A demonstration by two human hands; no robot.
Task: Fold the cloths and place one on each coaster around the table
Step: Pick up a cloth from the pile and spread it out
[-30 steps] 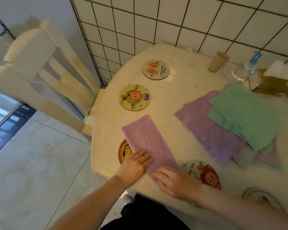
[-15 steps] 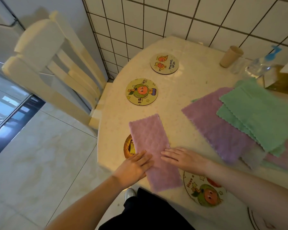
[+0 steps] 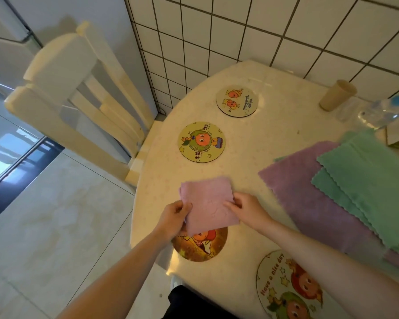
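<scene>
Your left hand [image 3: 173, 218] and right hand [image 3: 248, 209] are each pinching a side of the folded square purple cloth [image 3: 206, 203] at lower centre of the frame, fingers curled onto its edges. It is hanging over the upper rim of the round orange cartoon coaster [image 3: 199, 246] just below it. In lowering it, keep the layers squared and centre it on that coaster. The loose purple and green cloths [image 3: 355, 192] are waiting at right on the cream table [image 3: 274, 139].

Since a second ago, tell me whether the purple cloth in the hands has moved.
Yes. The purple cloth, then a long strip reaching toward the green-character coaster, is now folded shorter, its far edge drawn back from that coaster.
</scene>
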